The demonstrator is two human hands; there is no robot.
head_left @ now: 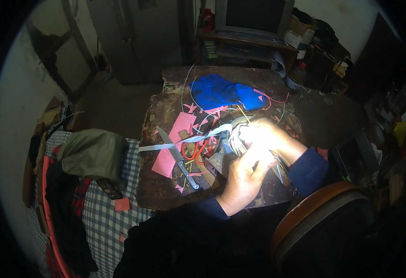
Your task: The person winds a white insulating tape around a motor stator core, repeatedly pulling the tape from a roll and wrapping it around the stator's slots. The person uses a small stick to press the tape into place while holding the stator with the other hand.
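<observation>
Bright glare washes out much of both hands over the right part of the worn wooden table [267, 198]. My left hand [244, 183] is closed, thumb and fingers pinched together; what they hold is lost in the light. Across from it, my right hand [279, 141] curls its fingers round a whitish wrapped bundle [235, 140]. From this bundle a long, twisted white strip [194, 139] trails left over the table. Beneath the strip lie orange-handled scissors [199, 155] and a knife [177, 157] with a dark handle, beside pink paper [165, 163].
Pink scraps [190, 108] and thin wires lie about the table. Crumpled blue cloth [219, 92] sits at its far side. A checked bed cover [103, 227] with an olive bag [94, 153] is at left. A round brown-rimmed object [314, 204] stands near right; a television [254, 18] is behind.
</observation>
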